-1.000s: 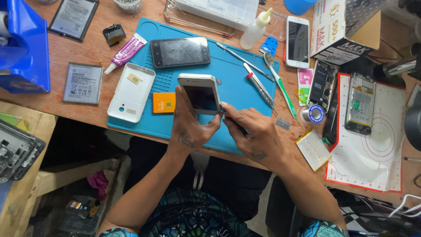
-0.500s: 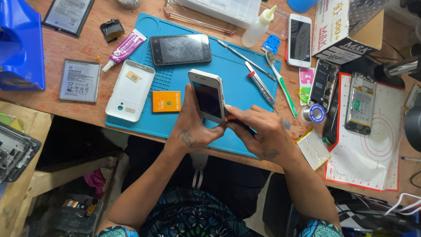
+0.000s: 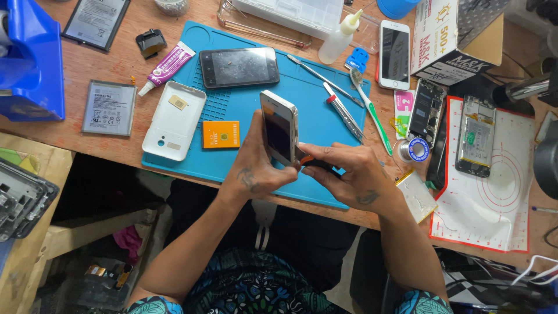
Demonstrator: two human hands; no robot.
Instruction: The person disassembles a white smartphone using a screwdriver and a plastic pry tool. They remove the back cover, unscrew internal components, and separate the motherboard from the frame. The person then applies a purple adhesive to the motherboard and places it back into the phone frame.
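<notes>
Head view: left hand [image 3: 256,168] grips a white slab-shaped smartphone [image 3: 279,127], tilted on edge above the blue silicone work mat [image 3: 317,110]. Right hand [image 3: 349,174] pinches a small black-and-orange tool [image 3: 308,161] against the phone's lower end. On the mat: a white plastic back cover [image 3: 173,120], an orange square card [image 3: 221,134], a black phone [image 3: 239,67].

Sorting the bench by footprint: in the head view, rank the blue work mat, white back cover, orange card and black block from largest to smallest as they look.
1. Blue work mat
2. White back cover
3. Orange card
4. Black block

All four lie on the desk at much the same depth, so the ranking looks safe.
</notes>
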